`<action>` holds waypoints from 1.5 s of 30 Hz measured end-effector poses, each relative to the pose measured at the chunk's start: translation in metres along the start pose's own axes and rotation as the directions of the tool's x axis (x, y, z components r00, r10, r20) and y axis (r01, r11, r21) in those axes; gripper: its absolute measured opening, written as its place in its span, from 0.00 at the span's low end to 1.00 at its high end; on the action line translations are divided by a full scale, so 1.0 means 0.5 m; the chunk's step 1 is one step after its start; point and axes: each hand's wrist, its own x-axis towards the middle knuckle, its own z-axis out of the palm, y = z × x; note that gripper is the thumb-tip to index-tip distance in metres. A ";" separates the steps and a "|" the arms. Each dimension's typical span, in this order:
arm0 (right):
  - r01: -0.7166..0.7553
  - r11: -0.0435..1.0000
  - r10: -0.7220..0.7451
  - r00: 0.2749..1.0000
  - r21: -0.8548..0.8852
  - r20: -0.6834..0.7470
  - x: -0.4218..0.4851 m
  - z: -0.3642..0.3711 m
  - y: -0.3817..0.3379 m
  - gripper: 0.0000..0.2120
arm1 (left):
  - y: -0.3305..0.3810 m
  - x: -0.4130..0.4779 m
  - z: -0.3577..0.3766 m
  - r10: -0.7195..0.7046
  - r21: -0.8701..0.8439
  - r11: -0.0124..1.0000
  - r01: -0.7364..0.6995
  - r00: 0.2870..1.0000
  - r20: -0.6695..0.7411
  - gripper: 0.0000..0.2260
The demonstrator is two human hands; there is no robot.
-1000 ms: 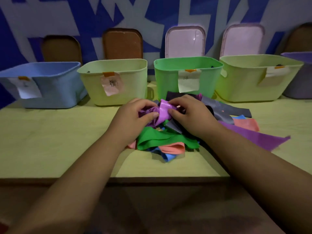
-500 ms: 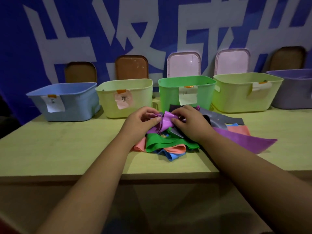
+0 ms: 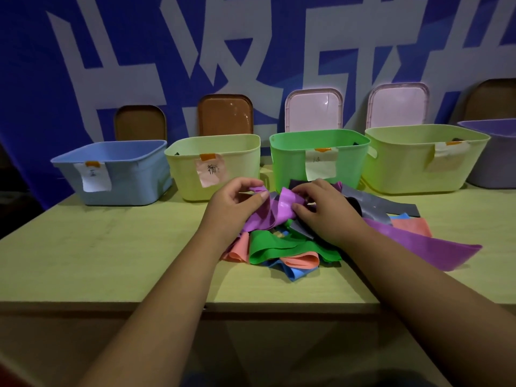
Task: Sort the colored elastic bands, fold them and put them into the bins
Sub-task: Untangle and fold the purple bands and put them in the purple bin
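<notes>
A pile of elastic bands lies mid-table: a green band (image 3: 282,248), salmon bands (image 3: 300,259), a blue band (image 3: 296,273), grey bands (image 3: 374,203). On top is a purple band (image 3: 275,210); its far end trails right across the table. My left hand (image 3: 236,203) pinches the purple band between thumb and fingers. My right hand (image 3: 325,209) grips the same band from the right, fingers curled over it. Behind the pile stand a blue bin (image 3: 117,174), a yellow-green bin (image 3: 237,157), a green bin (image 3: 351,157), a second yellow-green bin (image 3: 402,163) and a purple bin (image 3: 497,163).
Each visible bin front carries a paper label. Brown lids (image 3: 224,114) and pink lids (image 3: 314,110) lean against the blue banner wall behind the bins. The wooden table (image 3: 97,258) has its front edge close to me.
My head has tilted up, so more wall shows and the table sits lower. Both hands have kept hold of the purple band and spread it slightly over the pile.
</notes>
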 end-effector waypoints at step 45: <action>-0.298 0.461 0.078 0.952 0.836 0.296 0.036 -0.108 -0.189 0.11 | 0.129 0.002 -0.028 0.188 0.372 0.910 -0.183 0.982 0.022 0.11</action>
